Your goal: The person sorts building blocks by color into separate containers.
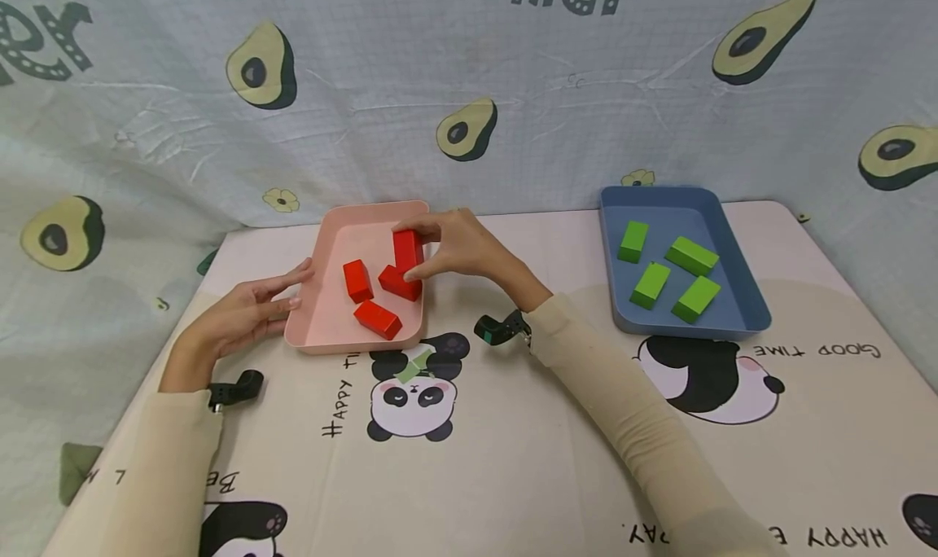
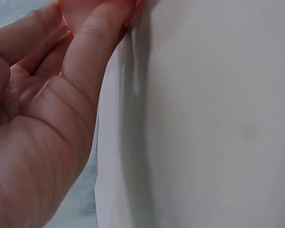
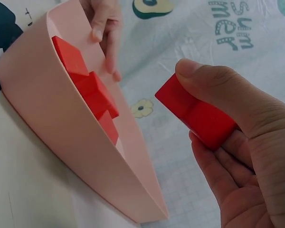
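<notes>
My right hand (image 1: pixel 469 247) holds a red block (image 1: pixel 408 250) between thumb and fingers, over the right side of the pink tray (image 1: pixel 315 341). In the right wrist view the held red block (image 3: pixel 209 121) is raised off the tray. Three more red blocks lie inside: one at the left (image 1: pixel 357 280), one near the front (image 1: pixel 377 319) and one just below the held block (image 1: pixel 399 282). At the tray's left rim my left hand (image 1: pixel 245 317) grips the edge, its thumb (image 2: pixel 88 57) against the pink wall in the left wrist view.
To the right stands a blue tray (image 1: pixel 733 260) with several green blocks (image 1: pixel 692 256) in it. A panda-print cloth (image 1: pixel 498 443) covers the table. Behind the trays hangs an avocado-print sheet (image 1: pixel 366 133). Each wrist carries a small black camera (image 1: pixel 501 329).
</notes>
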Tool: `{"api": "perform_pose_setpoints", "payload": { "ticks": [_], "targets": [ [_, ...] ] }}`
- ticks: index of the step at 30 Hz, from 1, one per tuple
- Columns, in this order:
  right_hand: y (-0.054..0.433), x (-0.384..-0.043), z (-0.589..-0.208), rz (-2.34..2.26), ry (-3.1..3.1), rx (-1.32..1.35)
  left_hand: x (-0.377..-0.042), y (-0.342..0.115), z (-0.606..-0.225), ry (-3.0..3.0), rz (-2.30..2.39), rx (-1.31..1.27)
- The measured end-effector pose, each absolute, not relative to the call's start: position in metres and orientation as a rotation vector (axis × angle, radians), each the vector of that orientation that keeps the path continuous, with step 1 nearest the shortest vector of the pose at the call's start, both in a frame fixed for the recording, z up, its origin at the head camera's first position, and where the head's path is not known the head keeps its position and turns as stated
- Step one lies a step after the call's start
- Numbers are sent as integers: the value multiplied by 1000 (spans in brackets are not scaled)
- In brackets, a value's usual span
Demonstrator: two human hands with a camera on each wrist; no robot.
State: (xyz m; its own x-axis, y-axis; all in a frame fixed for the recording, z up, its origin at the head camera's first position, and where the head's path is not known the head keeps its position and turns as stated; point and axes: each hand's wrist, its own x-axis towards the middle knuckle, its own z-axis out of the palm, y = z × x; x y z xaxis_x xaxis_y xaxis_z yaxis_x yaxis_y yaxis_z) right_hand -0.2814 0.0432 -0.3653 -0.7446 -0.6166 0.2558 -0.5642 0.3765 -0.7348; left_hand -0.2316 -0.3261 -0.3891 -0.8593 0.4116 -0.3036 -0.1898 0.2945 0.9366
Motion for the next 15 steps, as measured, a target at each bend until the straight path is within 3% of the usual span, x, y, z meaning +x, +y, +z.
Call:
{"api": "perform_pose_setpoints", "payload": {
  "ticks": [15],
  "targets": [
    [42,-286,-365,-1376,2572,-1078,-233,-327,-390,2084,1593,177]
  ]
}}
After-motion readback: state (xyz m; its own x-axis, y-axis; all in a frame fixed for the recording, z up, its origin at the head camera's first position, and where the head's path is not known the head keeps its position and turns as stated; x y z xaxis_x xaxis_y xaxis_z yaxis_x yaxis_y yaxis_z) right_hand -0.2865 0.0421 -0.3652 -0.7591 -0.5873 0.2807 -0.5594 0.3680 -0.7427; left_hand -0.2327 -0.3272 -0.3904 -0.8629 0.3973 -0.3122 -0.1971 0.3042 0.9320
